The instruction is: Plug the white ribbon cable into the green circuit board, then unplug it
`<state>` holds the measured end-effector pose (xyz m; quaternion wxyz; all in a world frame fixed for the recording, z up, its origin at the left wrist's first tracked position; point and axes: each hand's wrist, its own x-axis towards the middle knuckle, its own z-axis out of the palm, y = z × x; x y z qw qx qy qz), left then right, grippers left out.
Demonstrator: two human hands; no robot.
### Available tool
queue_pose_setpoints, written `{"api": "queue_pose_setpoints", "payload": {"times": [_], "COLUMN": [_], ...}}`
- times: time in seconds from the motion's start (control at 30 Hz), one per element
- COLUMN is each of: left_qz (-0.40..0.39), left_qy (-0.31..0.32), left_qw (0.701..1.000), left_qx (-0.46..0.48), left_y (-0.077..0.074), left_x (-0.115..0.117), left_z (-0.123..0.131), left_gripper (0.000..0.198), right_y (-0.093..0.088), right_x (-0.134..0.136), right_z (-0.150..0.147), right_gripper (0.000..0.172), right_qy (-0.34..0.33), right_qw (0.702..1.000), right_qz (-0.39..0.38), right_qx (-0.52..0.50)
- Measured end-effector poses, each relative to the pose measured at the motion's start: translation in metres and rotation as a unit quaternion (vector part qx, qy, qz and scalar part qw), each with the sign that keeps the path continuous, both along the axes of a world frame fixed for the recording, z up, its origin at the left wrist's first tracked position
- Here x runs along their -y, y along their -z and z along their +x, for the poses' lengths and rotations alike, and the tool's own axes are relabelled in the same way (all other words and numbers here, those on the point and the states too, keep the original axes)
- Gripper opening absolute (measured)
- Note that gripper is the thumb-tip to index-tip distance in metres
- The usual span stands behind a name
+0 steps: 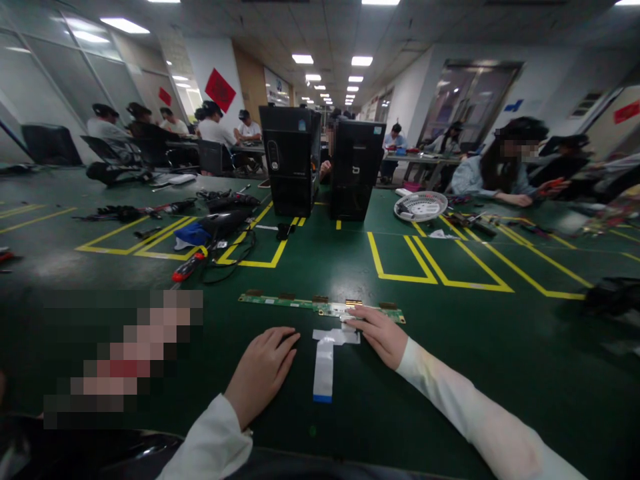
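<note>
A long narrow green circuit board (pixel 300 303) lies across the green table in front of me. A white flat ribbon cable (pixel 324 363) with a blue tip runs from the board's middle toward me. My right hand (pixel 381 333) rests at the cable's top end, its fingertips touching the board's connector. My left hand (pixel 263 370) lies flat on the table to the left of the cable, fingers stretched out, holding nothing.
Two black computer towers (pixel 293 160) stand upright behind the board. A red-handled screwdriver (pixel 187 267), black cables and tools lie at the left. A white fan grille (pixel 421 205) sits at the right. Several people work at tables behind. Yellow tape lines (pixel 400 260) mark the table.
</note>
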<state>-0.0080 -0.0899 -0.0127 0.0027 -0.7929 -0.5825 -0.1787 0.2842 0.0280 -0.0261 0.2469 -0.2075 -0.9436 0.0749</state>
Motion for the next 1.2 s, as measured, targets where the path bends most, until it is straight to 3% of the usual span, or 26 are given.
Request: {"api": "queue_pose_setpoints", "payload": {"times": [0.33,0.6,0.87,1.2], "left_qz": [-0.002,0.009,0.018,0.016], "left_qy": [0.006,0.003,0.011,0.012], "left_qw": [1.000,1.000,1.000,1.000], "left_qx": [-0.006,-0.008,-0.003,-0.002], "left_y": [-0.001,-0.004,-0.002,0.003], "left_x": [0.001,0.002,0.002,0.002], "left_z": [0.002,0.005,0.004,0.001], "left_gripper": [0.033,0.032,0.032,0.036], "right_y": [-0.002,-0.007,0.007,0.032], "right_x": [0.006,0.017,0.057,0.097], "right_z": [-0.004,0.010,0.085,0.184], "right_gripper": [0.055,0.053,0.052,0.054], "right_qy": [0.033,0.061,0.161,0.316], "right_qw": [0.992,0.987,0.976,0.934], "right_qz": [-0.026,-0.034,0.008,0.062], "right_qx": [0.122,0.142,0.147,0.154]}}
